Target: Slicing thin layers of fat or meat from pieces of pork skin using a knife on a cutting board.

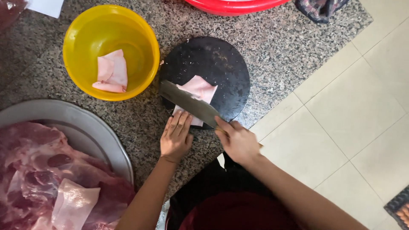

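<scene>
Metal tray (111, 147): bottom left, cut off by the frame, holding large cuts of raw red meat (38, 174) with a pale slab on top.
Yellow bowl (110, 52): on the speckled stone floor, left of the board, with pale pink pieces (111, 72) inside.
Cutting board (208, 70): round, dark, lying flat between bowl and floor tiles.
Right hand (239, 142): forearm runs in from the lower right; fingers curled tight round the cleaver's handle, which the fist hides almost wholly.
Left hand (176, 135): forearm comes up from below; fingers straight and together, palm down, tips pressing the near edge of the slice.
Cleaver (189, 104): blade slants across the slice, just beyond the left fingertips.
Pink slice (199, 88): flat on the board's near half, partly covered by the blade.
</scene>
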